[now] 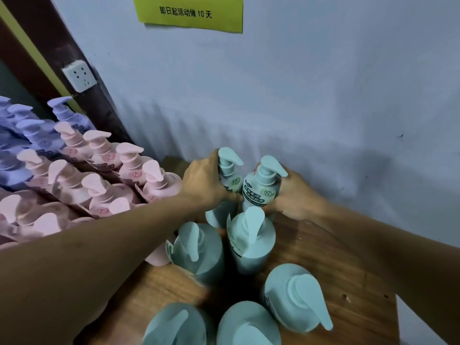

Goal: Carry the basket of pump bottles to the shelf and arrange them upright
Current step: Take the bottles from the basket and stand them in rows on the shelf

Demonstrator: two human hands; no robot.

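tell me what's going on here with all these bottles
A person is arranging teal pump bottles on a wooden shelf against the wall. The left hand grips the rear-left teal bottle, and the right hand grips the rear-right teal bottle beside it. Five more teal bottles stand upright nearer the camera. Pink bottles and purple bottles crowd the left side.

On the shelf top (323, 257), a cluster of pump bottles (251, 240) stands upright at the right, with the wall (323, 95) just behind. The left hand (206, 180) grips its far-left bottle (227, 170) and the right hand (296, 195) its far-right bottle (260, 192), side by side. Rows of other pump bottles (99, 180) fill the left. A wall socket (79, 75) sits far left, a paper notice (189, 13) above.
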